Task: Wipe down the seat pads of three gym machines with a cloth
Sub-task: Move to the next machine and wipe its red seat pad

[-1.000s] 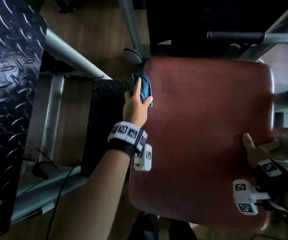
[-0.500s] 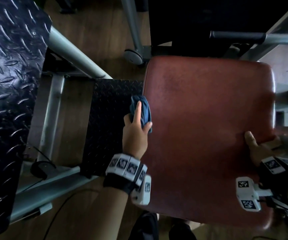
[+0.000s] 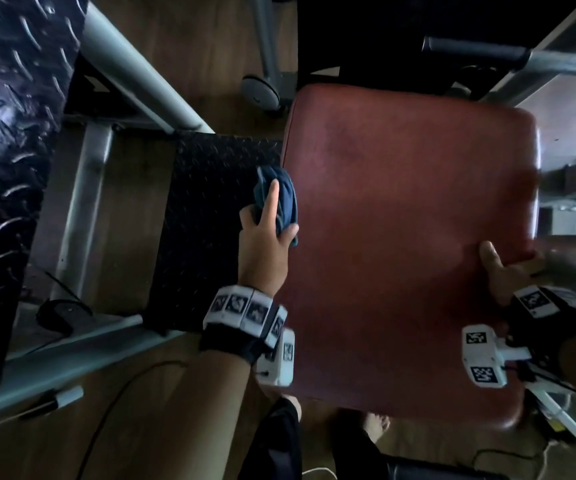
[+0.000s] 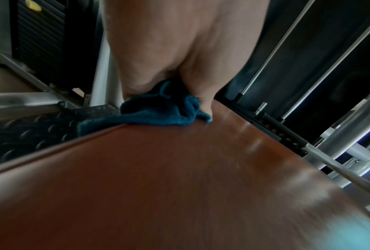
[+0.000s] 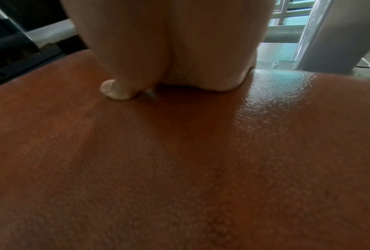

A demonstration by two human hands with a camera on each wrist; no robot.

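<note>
Red seat pad [image 3: 411, 244], left hand [image 3: 262, 251] gripping blue cloth [image 3: 279, 199] at its left edge, right hand [image 3: 508, 271] clasping right edge

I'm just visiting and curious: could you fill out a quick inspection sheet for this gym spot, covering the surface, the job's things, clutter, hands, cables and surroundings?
Surface: red-brown seat pad, shiny, with glare on its right side; no debris seen.
Job's things: blue cloth, bunched at the pad's left edge, partly hanging off it.
Clutter: a marker-like stick on the floor, lower left.
Hands: left hand grips the cloth and presses it on the pad; right hand holds the pad's right edge, thumb on top, other fingers hidden.
Cables: a dark cable on the wooden floor; another at lower right.
Surroundings: black tread plate left of the pad, grey metal frame tubes.
</note>
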